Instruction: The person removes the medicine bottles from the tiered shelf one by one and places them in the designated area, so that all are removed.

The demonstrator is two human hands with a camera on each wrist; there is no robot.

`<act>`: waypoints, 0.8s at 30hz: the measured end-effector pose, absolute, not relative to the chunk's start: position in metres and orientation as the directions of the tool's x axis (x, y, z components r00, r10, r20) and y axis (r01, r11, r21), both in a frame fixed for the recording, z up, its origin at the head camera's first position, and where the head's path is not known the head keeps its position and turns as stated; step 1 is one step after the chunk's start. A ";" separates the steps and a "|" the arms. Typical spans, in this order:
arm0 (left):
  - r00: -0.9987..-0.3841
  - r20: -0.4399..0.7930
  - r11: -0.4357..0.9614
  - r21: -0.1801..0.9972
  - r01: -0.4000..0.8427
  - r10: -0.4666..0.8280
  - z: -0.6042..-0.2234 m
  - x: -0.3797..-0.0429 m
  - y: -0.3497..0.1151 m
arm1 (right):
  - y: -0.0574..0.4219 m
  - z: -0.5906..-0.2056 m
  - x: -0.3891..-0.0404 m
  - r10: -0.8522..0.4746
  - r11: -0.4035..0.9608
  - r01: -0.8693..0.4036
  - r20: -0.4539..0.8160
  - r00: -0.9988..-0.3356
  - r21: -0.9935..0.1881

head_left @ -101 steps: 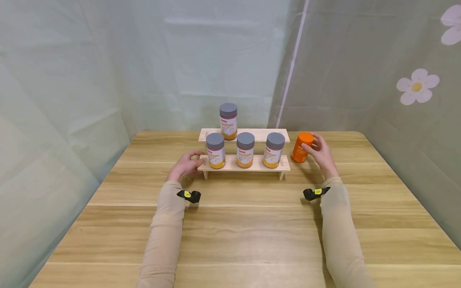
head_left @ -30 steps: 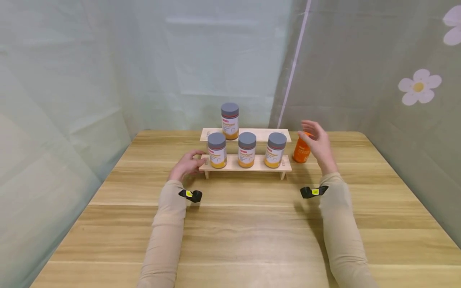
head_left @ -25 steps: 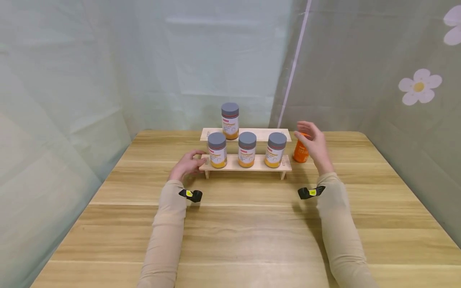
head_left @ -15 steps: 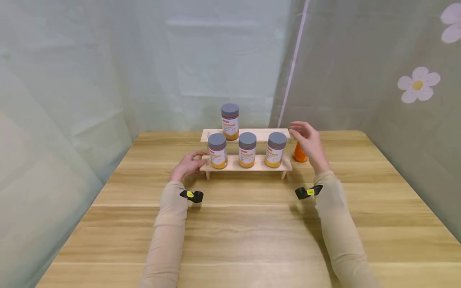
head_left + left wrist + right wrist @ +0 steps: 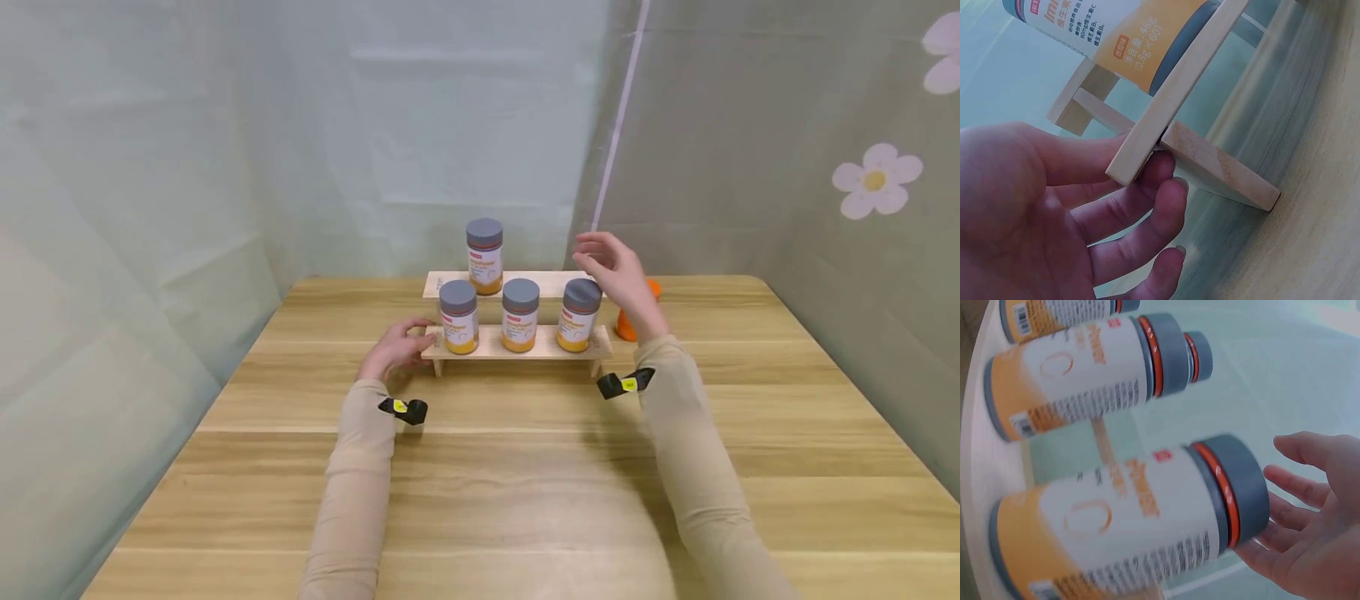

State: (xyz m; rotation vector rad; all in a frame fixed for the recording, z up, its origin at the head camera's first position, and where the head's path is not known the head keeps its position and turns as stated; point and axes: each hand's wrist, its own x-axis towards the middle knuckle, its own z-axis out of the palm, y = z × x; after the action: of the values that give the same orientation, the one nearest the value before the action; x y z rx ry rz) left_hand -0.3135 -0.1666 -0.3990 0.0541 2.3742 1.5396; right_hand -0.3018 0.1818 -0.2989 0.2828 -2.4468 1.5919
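Note:
A two-step wooden display rack (image 5: 490,340) stands at the far side of the table. My left hand (image 5: 393,346) pinches the left end of its lower board, thumb above and fingers bent beneath, as the left wrist view confirms. Grey-lidded supplement jars stand upright on the lower step: a left jar (image 5: 459,327), a middle jar (image 5: 520,325) and a right jar (image 5: 576,325). Another jar (image 5: 485,265) is on the upper step. My right hand (image 5: 617,271) holds nothing, its fingers loosely bent just behind the right jar's lid. Whether they touch the lid I cannot tell.
An orange bottle (image 5: 627,327) stands on the table right of the rack, partly hidden by my right wrist. The wooden table (image 5: 510,483) stretches toward me. A pale curtain (image 5: 450,125) hangs close behind the rack.
My right hand has let go of the orange bottle, lifted and moved left to the right jar. The bottle stays standing. My left hand keeps its hold on the rack.

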 end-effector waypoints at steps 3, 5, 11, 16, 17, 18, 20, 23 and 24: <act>-0.950 -0.241 0.420 0.897 -0.140 0.199 -0.398 -0.314 -0.167 | 0.175 -0.294 -0.303 -0.081 0.393 -0.289 0.280 -0.957 -0.873; -0.950 -0.241 0.426 0.895 -0.137 0.201 -0.399 -0.315 -0.167 | 0.171 -0.291 -0.304 -0.104 0.374 -0.295 0.276 -0.955 -0.879; -0.946 -0.237 0.410 0.902 -0.131 0.220 -0.401 -0.315 -0.167 | 0.158 -0.286 -0.311 -0.186 0.336 -0.297 0.247 -0.951 -0.894; -0.945 -0.244 0.416 0.899 -0.137 0.218 -0.401 -0.314 -0.167 | 0.145 -0.286 -0.318 -0.222 0.373 -0.288 0.216 -0.951 -0.882; -0.945 -0.246 0.421 0.897 -0.137 0.216 -0.401 -0.314 -0.167 | 0.142 -0.286 -0.318 -0.226 0.376 -0.287 0.213 -0.951 -0.881; -0.945 -0.246 0.426 0.894 -0.136 0.214 -0.402 -0.314 -0.167 | 0.140 -0.286 -0.319 -0.229 0.376 -0.288 0.213 -0.950 -0.881; -0.946 -0.246 0.430 0.892 -0.136 0.211 -0.402 -0.315 -0.166 | 0.136 -0.285 -0.321 -0.236 0.367 -0.289 0.212 -0.948 -0.884; -0.947 -0.242 0.433 0.892 -0.131 0.211 -0.403 -0.316 -0.165 | 0.130 -0.284 -0.323 -0.242 0.361 -0.288 0.209 -0.947 -0.887; -0.948 -0.239 0.434 0.892 -0.128 0.212 -0.403 -0.317 -0.165 | 0.129 -0.284 -0.324 -0.243 0.361 -0.287 0.208 -0.948 -0.887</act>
State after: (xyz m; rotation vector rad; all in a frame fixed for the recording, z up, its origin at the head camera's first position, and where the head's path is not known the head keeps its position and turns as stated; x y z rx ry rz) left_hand -0.3167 -0.1647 -0.4033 0.0718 2.3758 1.5180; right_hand -0.3243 0.1286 -0.2838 0.4982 -2.5577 1.6809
